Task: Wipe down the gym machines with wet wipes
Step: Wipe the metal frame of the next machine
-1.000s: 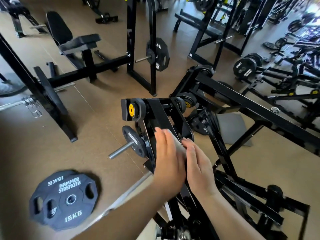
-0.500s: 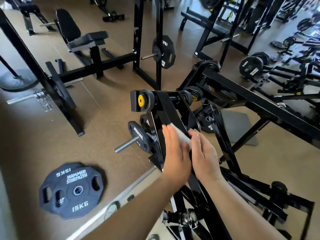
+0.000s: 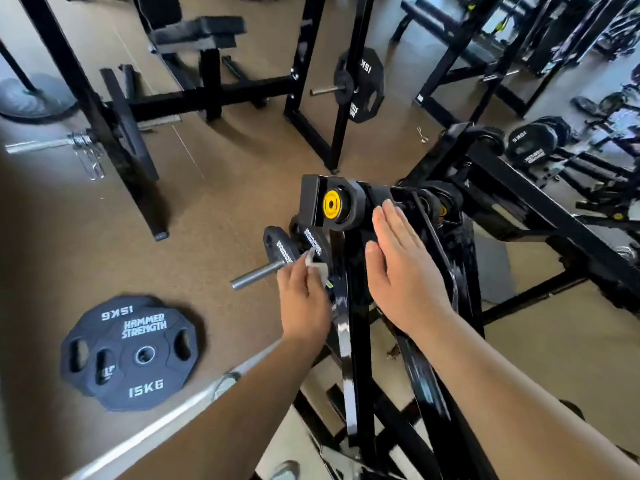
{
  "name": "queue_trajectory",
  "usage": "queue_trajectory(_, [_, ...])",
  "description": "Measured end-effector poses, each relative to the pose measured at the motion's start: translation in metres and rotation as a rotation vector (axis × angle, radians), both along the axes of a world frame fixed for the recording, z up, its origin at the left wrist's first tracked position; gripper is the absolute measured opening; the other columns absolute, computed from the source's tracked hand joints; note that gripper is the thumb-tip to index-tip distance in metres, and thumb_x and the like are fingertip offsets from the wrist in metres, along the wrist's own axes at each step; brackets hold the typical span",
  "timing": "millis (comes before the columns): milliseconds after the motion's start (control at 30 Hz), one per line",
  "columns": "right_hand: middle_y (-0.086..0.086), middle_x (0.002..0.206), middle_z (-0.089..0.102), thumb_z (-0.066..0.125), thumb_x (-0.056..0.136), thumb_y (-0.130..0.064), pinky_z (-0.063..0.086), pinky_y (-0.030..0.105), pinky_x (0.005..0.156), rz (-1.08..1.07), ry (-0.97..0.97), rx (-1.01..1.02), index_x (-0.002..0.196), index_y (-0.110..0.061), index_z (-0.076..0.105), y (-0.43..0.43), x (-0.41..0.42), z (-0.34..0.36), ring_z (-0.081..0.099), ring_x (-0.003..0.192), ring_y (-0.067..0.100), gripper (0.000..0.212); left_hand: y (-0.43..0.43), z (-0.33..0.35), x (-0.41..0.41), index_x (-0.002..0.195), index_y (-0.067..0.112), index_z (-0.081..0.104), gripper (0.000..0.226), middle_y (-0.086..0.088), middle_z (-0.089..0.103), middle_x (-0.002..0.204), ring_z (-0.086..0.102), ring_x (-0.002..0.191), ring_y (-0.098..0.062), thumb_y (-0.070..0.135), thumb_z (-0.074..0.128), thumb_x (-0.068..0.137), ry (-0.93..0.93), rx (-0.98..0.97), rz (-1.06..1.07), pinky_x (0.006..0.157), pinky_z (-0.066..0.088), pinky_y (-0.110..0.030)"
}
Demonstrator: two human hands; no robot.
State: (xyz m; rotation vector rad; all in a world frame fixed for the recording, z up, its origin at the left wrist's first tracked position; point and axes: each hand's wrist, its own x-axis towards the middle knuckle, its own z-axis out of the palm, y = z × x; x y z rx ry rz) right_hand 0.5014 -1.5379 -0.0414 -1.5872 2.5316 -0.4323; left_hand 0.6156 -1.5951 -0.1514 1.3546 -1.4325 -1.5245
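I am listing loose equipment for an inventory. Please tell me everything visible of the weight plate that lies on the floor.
The weight plate is black, many-sided, seemingly rubber-coated. It lies flat on the brown floor, at the lower left of the view. White letters read HAMMER STRENGTH and, twice, 15KG. Three oval grip holes and a metal-ringed centre hole show. Only the floor touches it.

weight plate (image 3: 138,329) on floor (image 3: 225,202) | left of machine arm (image 3: 356,323) | bench (image 3: 197,32) behind

Two hands (image 3: 304,306) (image 3: 407,271), one wipe (image 3: 318,266)
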Motion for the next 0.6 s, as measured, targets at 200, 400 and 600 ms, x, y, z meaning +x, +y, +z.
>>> queue_trajectory(200, [-0.016,0.168,0.019,0.034,0.11,-0.03,0.016,0.022,0.126,-0.09,-0.096,-0.112,0.162,-0.022,0.029,0.002,-0.003,-0.005,0.009,0.154,-0.008,0.052,-0.005,-0.03,-0.069,0.163,0.017,0.01,0.065,-0.013,0.025,0.165,0.027,0.152,-0.031,0.045,0.034,0.109,0.087,-0.174,-0.203,0.123,0.029,-0.052])
queue_trajectory(400, [-0.016,0.166,0.028,0.037,0.11,-0.025,0.007,-0.001,0.113,-0.096,-0.065,-0.143,0.159,-0.021,0.037,0.003,-0.002,-0.005,0.017,0.152,-0.008,0.05,0.097,-0.079,-0.012,0.152,0.026,-0.034,0.079,0.017,-0.039,0.16,-0.029,0.151,-0.002,0.052,0.028,0.109,0.017,-0.178,-0.542,0.129,-0.002,-0.04])
queue_trajectory(600, [-0.017,0.167,0.026,0.037,0.11,-0.023,0.007,-0.001,0.113,-0.099,-0.063,-0.128,0.159,-0.023,0.035,0.003,0.0,-0.004,0.016,0.152,-0.007,0.05,0.065,-0.079,-0.049,0.161,0.021,-0.019,0.083,-0.01,-0.015,0.171,-0.016,0.156,-0.031,0.058,0.031,0.105,0.046,-0.033,-0.336,0.128,0.007,-0.055])
